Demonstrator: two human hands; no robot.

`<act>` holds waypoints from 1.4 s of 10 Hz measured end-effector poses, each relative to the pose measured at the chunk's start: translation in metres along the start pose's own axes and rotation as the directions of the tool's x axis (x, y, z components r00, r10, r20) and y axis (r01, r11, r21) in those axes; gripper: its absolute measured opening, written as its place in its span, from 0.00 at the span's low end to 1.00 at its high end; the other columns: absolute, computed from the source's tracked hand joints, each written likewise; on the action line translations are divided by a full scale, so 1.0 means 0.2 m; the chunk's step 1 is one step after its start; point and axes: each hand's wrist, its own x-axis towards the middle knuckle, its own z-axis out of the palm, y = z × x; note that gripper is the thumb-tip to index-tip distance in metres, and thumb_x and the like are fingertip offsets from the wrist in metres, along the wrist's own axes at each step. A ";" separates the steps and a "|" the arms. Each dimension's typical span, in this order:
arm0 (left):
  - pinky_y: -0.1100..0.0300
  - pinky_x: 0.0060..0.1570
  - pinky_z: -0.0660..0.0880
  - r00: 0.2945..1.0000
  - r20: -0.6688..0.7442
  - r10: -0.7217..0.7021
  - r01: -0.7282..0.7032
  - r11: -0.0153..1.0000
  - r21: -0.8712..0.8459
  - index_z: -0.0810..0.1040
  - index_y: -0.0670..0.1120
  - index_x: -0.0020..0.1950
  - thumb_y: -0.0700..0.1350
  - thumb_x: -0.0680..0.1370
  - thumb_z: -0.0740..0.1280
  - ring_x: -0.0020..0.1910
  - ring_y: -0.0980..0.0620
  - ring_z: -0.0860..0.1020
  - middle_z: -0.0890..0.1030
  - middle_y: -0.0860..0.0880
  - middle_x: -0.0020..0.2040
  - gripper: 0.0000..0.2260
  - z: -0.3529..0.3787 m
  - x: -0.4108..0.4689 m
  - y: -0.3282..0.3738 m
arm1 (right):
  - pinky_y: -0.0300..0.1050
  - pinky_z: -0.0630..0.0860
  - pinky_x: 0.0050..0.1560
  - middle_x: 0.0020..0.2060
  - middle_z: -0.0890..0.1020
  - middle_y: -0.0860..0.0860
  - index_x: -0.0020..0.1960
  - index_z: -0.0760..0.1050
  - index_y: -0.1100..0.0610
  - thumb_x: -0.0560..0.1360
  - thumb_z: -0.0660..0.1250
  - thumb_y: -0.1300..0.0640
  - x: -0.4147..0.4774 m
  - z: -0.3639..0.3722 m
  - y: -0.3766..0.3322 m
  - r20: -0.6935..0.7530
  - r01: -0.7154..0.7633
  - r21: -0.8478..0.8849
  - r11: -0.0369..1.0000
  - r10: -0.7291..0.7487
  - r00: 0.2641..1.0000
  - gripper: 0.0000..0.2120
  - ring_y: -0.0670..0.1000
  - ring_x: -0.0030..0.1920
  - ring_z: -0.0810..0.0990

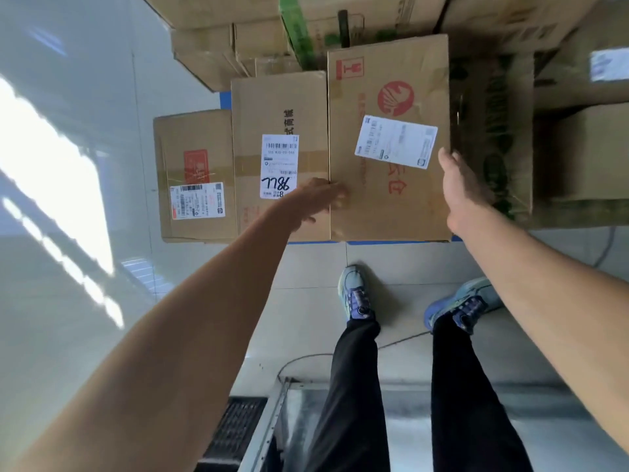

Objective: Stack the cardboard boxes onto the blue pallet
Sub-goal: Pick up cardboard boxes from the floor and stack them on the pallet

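A large cardboard box with a red logo and a white label (388, 107) lies on top of the stack in front of me. My left hand (315, 201) rests flat against its left near edge, fingers spread. My right hand (461, 185) presses its right side, thumb on the top face. Beside it on the left lie a middle box marked "7186" (279, 107) and a smaller box with a red sticker (194, 137). Slivers of the blue pallet (391, 242) show under the boxes' near edge.
More cardboard boxes are piled behind (211, 39) and to the right (592, 151), one with green print (493, 131). My two feet stand on the pale tiled floor (306, 274). A metal platform (401, 420) and a black grate (235, 427) lie behind my legs.
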 end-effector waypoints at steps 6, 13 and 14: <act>0.48 0.70 0.70 0.987 -0.145 0.073 -0.054 0.990 0.133 0.55 0.52 0.84 0.49 0.83 0.65 0.69 0.37 0.69 0.65 0.37 0.70 0.32 0.16 0.13 -0.04 | 0.56 0.54 0.79 0.84 0.53 0.48 0.85 0.48 0.45 0.85 0.54 0.36 0.09 0.01 0.09 0.115 0.042 -0.063 0.997 -0.035 0.993 0.33 0.54 0.83 0.53; 0.48 0.61 0.73 0.974 -0.063 0.219 -0.217 0.975 0.040 0.63 0.45 0.81 0.51 0.84 0.66 0.57 0.48 0.75 0.72 0.47 0.65 0.28 0.42 0.11 0.37 | 0.62 0.58 0.77 0.84 0.57 0.49 0.84 0.51 0.42 0.83 0.50 0.32 0.10 -0.16 0.10 0.132 0.011 0.088 0.996 -0.022 0.991 0.32 0.56 0.82 0.58; 0.43 0.68 0.73 0.973 -0.048 0.228 -0.223 0.971 0.087 0.61 0.48 0.82 0.53 0.83 0.66 0.67 0.44 0.75 0.71 0.43 0.74 0.29 0.54 0.09 0.53 | 0.57 0.57 0.77 0.84 0.57 0.48 0.84 0.52 0.42 0.84 0.50 0.34 0.13 -0.29 0.10 0.047 0.019 0.177 0.984 -0.028 0.998 0.31 0.54 0.82 0.58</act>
